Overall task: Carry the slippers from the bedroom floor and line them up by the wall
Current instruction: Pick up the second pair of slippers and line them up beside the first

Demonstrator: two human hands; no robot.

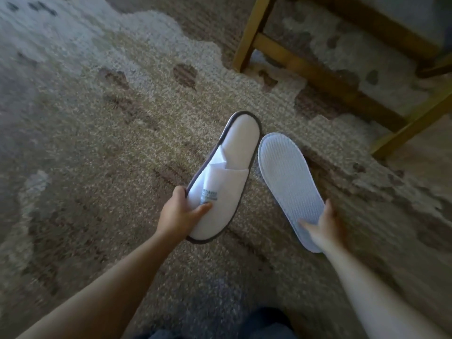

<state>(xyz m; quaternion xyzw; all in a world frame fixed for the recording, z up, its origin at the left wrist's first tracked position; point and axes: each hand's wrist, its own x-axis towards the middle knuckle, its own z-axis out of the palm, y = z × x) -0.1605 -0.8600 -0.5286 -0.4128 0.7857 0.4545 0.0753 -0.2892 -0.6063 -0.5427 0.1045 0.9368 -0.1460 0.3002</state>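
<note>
I hold two white slippers above a patterned carpet. My left hand [182,214] grips the toe end of one slipper [227,165], which is right side up, with grey edging and a small printed label on its upper. My right hand [322,226] holds the other slipper [289,182] with its textured white sole facing up. The two slippers lie side by side, nearly touching at their far ends. No wall is in sight.
A beige and brown patterned carpet [97,143] covers the floor. The wooden legs and crossbars of a chair or table [318,74] stand at the upper right. My dark trousers [264,324] show at the bottom edge.
</note>
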